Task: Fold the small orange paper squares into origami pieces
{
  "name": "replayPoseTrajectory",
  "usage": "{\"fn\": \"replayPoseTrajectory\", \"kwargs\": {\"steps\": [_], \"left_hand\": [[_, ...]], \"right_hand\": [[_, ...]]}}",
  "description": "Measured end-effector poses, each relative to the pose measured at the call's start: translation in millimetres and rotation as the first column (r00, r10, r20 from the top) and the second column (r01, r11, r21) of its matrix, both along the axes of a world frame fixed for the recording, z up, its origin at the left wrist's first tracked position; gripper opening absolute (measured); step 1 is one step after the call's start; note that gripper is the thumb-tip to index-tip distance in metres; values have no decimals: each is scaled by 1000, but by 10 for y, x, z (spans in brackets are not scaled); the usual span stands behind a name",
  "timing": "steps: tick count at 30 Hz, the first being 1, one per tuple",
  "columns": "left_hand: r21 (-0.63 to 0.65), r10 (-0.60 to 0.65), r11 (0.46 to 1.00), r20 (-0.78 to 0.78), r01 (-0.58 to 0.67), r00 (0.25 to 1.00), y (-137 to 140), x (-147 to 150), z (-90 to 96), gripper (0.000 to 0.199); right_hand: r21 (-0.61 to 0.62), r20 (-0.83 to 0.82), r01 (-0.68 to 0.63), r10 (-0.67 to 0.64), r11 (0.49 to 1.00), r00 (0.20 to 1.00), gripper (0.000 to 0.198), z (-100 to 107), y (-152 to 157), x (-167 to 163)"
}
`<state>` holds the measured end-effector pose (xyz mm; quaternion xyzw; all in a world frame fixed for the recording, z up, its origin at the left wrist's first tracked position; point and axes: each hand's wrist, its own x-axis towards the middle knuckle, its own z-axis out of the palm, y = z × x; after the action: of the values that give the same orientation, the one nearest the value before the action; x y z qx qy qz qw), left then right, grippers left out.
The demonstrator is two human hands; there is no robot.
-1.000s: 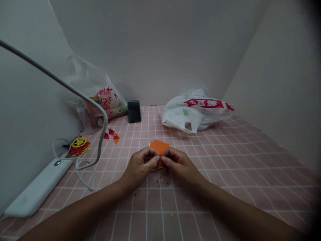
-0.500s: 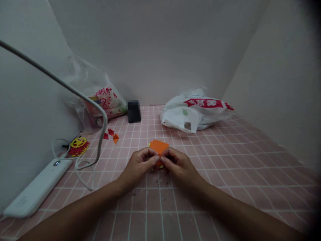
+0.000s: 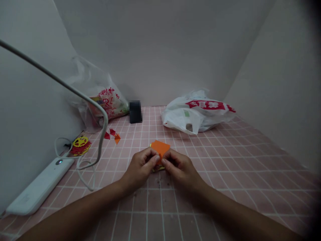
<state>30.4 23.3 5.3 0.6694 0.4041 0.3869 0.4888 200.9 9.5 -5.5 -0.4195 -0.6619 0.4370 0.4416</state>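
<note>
An orange sheet of paper (image 3: 161, 147) is pinched between both hands near the middle of the tiled surface. My left hand (image 3: 144, 164) grips its near left edge, thumb on top and fingers curled beneath. My right hand (image 3: 179, 165) pinches the near right edge the same way, the two thumbs almost meeting. Below the sheet, bits of something yellow show; most of it is hidden by the hands and paper. Farther left lie small folded paper pieces, an orange one (image 3: 117, 138) and two red ones.
At the left, yellow and red gear-shaped cutouts (image 3: 80, 144) lie in a pile beside a white power bank-like device (image 3: 40, 187). A grey cable (image 3: 62, 85) arcs across the left side. Behind are a filled clear plastic bag (image 3: 110, 100), a blurred dark box (image 3: 135, 112) and a white bag (image 3: 198, 112).
Both hands still hold the orange paper, and its near edge has shifted slightly between the thumbs. The whole view has moved a little, so things appear slightly farther right.
</note>
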Motion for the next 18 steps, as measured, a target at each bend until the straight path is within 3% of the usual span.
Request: {"fn": "replayPoseTrajectory", "kwargs": {"steps": [3, 10, 14, 18], "left_hand": [[54, 41, 998, -27, -39, 999, 0, 4, -7, 20], [24, 9, 1000, -75, -7, 997, -6, 0, -33, 18], [105, 41, 994, -177, -23, 983, -20, -25, -26, 20], [196, 41, 981, -229, 4, 973, 2, -13, -32, 23]], "right_hand": [[-19, -18, -30, 30, 999, 999, 16, 8, -9, 2], [-20, 16, 39, -38, 999, 999, 16, -52, 16, 21], [-43, -11, -6, 5, 999, 1000, 15, -74, 18, 20], [15, 16, 15, -15, 1000, 1000, 15, -80, 10, 32]]}}
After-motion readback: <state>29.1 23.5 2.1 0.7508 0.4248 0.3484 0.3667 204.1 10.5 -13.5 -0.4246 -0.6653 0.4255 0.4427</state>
